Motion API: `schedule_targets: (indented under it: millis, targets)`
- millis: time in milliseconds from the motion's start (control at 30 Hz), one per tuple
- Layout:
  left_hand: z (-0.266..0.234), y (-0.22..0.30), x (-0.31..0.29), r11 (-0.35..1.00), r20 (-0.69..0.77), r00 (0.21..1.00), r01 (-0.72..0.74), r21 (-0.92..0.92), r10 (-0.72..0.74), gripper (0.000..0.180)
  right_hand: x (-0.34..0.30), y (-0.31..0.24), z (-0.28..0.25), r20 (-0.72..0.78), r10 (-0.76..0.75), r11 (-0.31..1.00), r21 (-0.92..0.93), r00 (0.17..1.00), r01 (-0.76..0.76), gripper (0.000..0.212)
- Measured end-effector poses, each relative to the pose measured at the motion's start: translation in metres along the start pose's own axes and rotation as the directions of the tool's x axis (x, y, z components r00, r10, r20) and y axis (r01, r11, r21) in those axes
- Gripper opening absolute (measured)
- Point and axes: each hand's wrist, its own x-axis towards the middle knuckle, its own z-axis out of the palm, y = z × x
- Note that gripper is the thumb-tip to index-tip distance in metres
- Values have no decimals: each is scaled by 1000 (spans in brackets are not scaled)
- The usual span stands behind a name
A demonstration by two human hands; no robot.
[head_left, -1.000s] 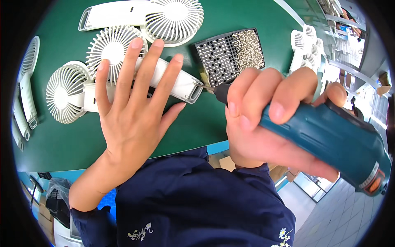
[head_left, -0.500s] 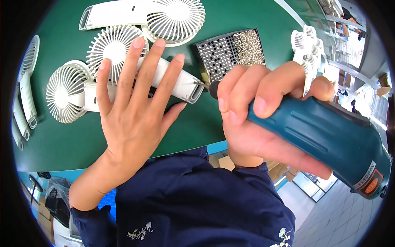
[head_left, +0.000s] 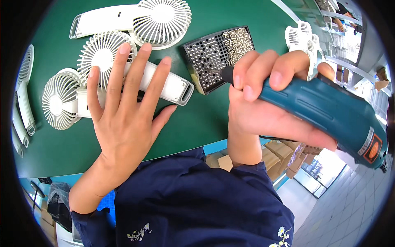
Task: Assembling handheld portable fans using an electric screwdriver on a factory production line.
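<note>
My left hand (head_left: 125,111) lies with fingers spread over white handheld fans, its fingertips near the round slatted grille of one fan (head_left: 101,57). That fan's handle (head_left: 164,84) reaches out to the right from under my fingers. Partly under the same hand is another white fan (head_left: 57,101). My right hand (head_left: 263,94) is wrapped round a teal electric screwdriver (head_left: 321,109). The tool's thin bit points left, over a black screw tray (head_left: 205,53) with rows of holes and loose silver screws at its far right. Whether the bit touches a screw, I cannot tell.
A further white fan (head_left: 111,20) lies at the back of the green table (head_left: 197,127). Several fans stand in a row at the left edge (head_left: 25,99), and more white fan parts (head_left: 302,39) sit at the far right. Cardboard boxes (head_left: 279,154) are below the table's right side.
My right hand has drawn the screwdriver's bit away from the end of the fan handle and over the screw tray. My left hand stays spread on the fans.
</note>
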Motion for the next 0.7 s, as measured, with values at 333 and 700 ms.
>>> schedule_targets:
  millis: [333,700]
  targets:
    - [0,-1,1,1000,11,1000,-4,10,4,68,1,15,-8,-33,6,1000,8,999,-5,104]
    - [-2,0,3,1000,11,1000,3,-8,-3,68,2,12,-3,-52,6,998,-60,999,-10,102]
